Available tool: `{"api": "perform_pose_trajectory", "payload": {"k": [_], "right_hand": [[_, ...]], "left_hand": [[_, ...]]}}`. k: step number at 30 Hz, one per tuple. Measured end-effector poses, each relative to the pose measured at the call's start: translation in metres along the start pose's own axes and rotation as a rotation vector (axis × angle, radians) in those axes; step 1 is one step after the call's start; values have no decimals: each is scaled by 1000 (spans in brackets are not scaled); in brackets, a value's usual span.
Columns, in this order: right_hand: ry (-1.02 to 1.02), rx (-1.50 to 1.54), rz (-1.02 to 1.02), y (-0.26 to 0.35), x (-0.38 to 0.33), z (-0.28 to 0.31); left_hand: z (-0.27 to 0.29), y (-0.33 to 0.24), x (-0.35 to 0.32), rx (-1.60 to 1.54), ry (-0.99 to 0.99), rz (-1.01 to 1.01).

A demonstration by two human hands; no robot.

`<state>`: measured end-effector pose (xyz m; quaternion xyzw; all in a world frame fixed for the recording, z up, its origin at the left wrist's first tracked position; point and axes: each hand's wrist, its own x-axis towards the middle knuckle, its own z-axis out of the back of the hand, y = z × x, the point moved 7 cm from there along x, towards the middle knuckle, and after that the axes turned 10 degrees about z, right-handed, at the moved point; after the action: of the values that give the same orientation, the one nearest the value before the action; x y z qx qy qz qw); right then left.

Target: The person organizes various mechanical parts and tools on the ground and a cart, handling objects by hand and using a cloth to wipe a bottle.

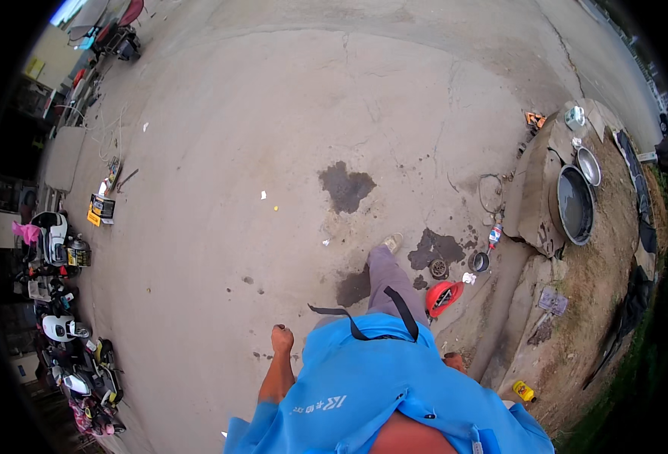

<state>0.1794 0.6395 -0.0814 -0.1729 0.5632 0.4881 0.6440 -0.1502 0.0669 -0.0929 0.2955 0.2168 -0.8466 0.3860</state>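
My left hand (282, 338) hangs beside my body on the left, fingers curled into a fist; nothing shows sticking out of it. My right hand (455, 362) shows only in part past the edge of my blue jacket (349, 378), and its fingers are too small and covered to read. One leg in grey trousers (385, 276) is stretched forward, with a light shoe (393, 242) on the concrete. Closest to the right hand lies a red helmet-like bowl (434, 300) with dark things inside. Beyond it are a dark round pot (478, 262) and a round metal part (438, 268).
Dark wet patches (347, 187) mark the concrete. A bottle (494, 235) lies by the raised kerb at right. Up on the bank stand a large basin (574, 206), a metal bowl (589, 166) and a yellow bottle (524, 391). Several parked scooters (63, 328) line the left side.
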Motion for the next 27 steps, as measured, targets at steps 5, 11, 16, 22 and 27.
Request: {"api": "perform_pose_trajectory", "payload": {"k": [5,11,16,22,27], "right_hand": [[-57,-296,197,167,29,-22],[-322,-326,415,282,107,62],[-408,-204,487,342,123,55],[-388,-266,317,316,141,26],[-380,-181,147,341,132,-29]], "left_hand": [[1,-68,8,130,20,-48],[-29,-224,49,68,35,-193],[-5,-345,34,71,40,-347],[-37,-435,100,355,62,-502],[-33,-612,154,477,74,-612]]}}
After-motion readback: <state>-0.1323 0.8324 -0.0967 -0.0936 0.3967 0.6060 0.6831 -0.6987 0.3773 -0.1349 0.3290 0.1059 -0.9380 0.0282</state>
